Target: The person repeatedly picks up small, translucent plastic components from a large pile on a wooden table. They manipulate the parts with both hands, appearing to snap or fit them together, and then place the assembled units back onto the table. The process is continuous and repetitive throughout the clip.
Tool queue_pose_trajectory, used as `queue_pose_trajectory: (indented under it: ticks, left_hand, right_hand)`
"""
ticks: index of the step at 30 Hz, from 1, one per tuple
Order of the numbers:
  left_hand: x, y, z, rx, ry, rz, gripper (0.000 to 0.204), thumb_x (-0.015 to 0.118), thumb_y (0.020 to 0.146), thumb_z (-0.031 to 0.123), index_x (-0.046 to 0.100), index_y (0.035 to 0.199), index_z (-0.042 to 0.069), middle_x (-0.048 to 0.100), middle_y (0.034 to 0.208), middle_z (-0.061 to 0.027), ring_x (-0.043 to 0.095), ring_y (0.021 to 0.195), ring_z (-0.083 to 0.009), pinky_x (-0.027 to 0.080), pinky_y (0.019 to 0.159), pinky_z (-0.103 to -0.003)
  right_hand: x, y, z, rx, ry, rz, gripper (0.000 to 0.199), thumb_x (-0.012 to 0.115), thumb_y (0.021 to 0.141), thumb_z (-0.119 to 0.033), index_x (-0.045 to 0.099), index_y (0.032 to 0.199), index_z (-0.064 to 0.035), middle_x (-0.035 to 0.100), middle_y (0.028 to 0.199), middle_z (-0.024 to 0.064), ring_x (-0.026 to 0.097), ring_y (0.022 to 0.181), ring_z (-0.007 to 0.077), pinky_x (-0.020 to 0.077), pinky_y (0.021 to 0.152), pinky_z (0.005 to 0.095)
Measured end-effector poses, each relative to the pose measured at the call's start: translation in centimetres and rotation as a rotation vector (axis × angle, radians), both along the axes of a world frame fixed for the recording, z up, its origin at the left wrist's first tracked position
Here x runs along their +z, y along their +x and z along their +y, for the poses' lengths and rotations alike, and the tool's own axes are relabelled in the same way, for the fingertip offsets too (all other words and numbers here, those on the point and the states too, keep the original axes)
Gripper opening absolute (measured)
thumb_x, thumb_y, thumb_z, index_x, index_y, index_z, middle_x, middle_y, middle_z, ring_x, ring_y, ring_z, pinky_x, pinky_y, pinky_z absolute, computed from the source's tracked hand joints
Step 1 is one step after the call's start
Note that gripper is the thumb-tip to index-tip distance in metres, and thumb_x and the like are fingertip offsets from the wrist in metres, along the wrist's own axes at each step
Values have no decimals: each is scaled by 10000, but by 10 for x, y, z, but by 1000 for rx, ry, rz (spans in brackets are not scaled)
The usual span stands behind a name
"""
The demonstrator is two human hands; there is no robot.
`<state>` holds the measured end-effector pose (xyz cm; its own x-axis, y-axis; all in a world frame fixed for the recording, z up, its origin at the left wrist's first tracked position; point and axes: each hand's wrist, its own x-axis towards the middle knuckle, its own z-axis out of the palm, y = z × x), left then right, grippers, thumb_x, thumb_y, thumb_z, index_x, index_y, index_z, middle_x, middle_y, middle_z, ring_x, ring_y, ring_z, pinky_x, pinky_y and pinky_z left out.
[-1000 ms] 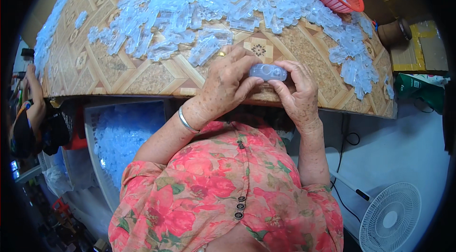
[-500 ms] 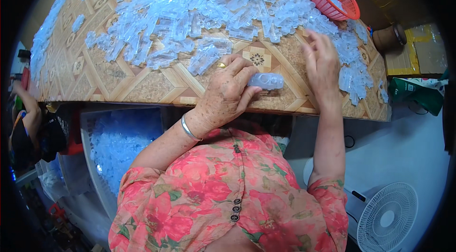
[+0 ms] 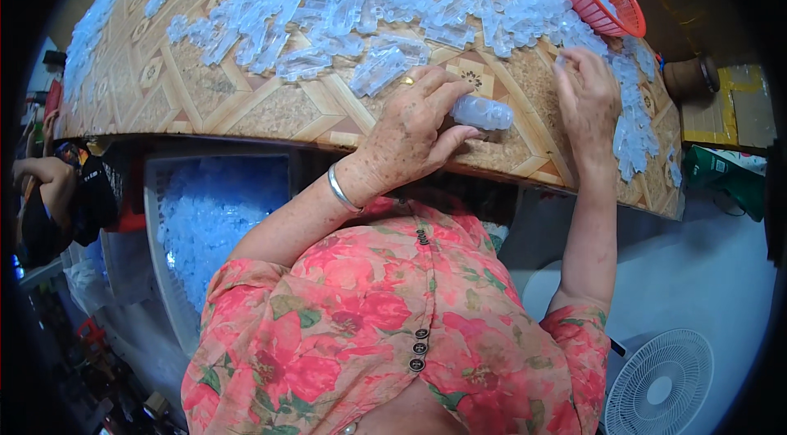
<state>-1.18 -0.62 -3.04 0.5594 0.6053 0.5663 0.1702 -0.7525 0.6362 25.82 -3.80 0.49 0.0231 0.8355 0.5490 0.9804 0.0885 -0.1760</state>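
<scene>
My left hand (image 3: 420, 122), with a ring and a silver bangle, is closed on a clear, oblong plastic piece (image 3: 485, 113) by the table's near edge. The piece's rounded right end sticks out past my fingers. To the right, my right hand (image 3: 589, 91) is raised over the table, thumb and fingers bent together in a pinch. A tiny pale, translucent plastic piece (image 3: 561, 61) shows at its fingertips; its exact shape is too small to make out. Beyond both hands spreads a large heap of clear plastic pieces (image 3: 361, 4).
A red plastic basket (image 3: 602, 13) of clear parts stands at the far right of the patterned table (image 3: 270, 111). Below the table is a bin (image 3: 152, 205) of clear pieces. A white fan (image 3: 660, 390) stands lower right. Another person's arm (image 3: 49, 177) shows at far left.
The view has shifted, so the table sits farther right and higher. My left hand still grips the oblong piece; a tiny pale piece now shows at my right fingertips.
</scene>
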Motion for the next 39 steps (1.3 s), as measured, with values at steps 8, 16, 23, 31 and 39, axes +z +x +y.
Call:
queue_pose_trajectory:
  ticks: [8, 16, 23, 31, 39]
  left_hand:
    - [-1, 2, 2, 14, -19, -15, 483, 795, 774, 113, 604, 1205, 10, 627, 1119, -177, 597, 1006, -377, 494, 871, -438]
    - [-10, 3, 4, 11, -39, -13, 424, 777, 772, 84, 632, 1163, 7, 653, 1074, -175, 624, 1035, -385, 502, 902, -441]
    - [-12, 3, 6, -44, -99, -27, 391, 766, 764, 56, 644, 1132, 8, 660, 1055, -189, 638, 1037, -400, 511, 909, -447]
    - [-12, 5, 5, 2, -31, -57, 462, 764, 767, 54, 622, 1204, 13, 654, 1089, -185, 634, 1022, -397, 508, 908, -444]
    - [16, -10, -5, 77, -144, 20, 490, 755, 862, 160, 597, 1301, 7, 658, 1095, -179, 651, 729, -265, 542, 675, -343]
  right_hand:
    - [15, -77, -50, 237, -96, 377, 283, 790, 771, -84, 703, 1041, -86, 687, 1019, 96, 642, 950, 287, 460, 892, 388]
    - [15, -84, -34, 326, -121, 100, 295, 785, 778, -136, 691, 1052, -84, 669, 1034, 73, 626, 979, 276, 416, 946, 430]
    - [16, -88, -26, 354, -222, 162, 214, 745, 804, -122, 664, 989, -53, 652, 988, 93, 621, 966, 302, 443, 907, 424]
    - [17, -90, -28, 334, -169, 21, 291, 754, 807, -146, 669, 1066, -45, 646, 1059, 100, 604, 1024, 298, 455, 908, 447]
    - [23, -71, -40, 85, -400, 560, 326, 696, 937, -240, 644, 1186, -36, 667, 1003, 84, 618, 645, 126, 493, 611, 311]
